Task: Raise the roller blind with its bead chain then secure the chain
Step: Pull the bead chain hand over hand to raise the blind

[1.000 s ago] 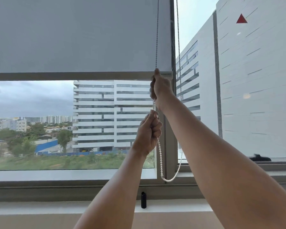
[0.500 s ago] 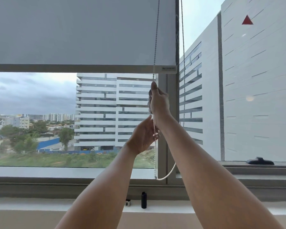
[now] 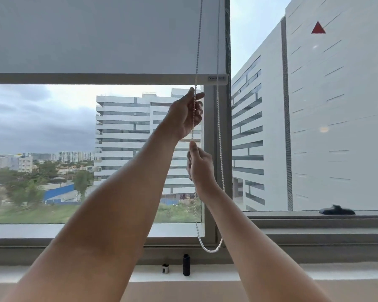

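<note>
The pale grey roller blind (image 3: pixel 100 35) covers the top of the left window, and its bottom bar (image 3: pixel 92 78) hangs about a quarter of the way down the view. The white bead chain (image 3: pixel 219 136) drops beside the blind's right edge and loops low at the sill. My left hand (image 3: pixel 184 115) is raised just under the bar, fingers curled loosely round the front strand. My right hand (image 3: pixel 200 166) sits directly below it, pinching the same strand.
A grey window mullion (image 3: pixel 210 192) stands just behind the chain. On the sill (image 3: pixel 314 273) below stand a small black cylinder (image 3: pixel 186 265) and a tiny white clip-like part (image 3: pixel 165 268). A black window handle (image 3: pixel 336 210) lies on the right frame.
My right hand has pulled the front strand down from the bar. My left hand let go below it and moved up above it. The blind's bottom bar has risen.
</note>
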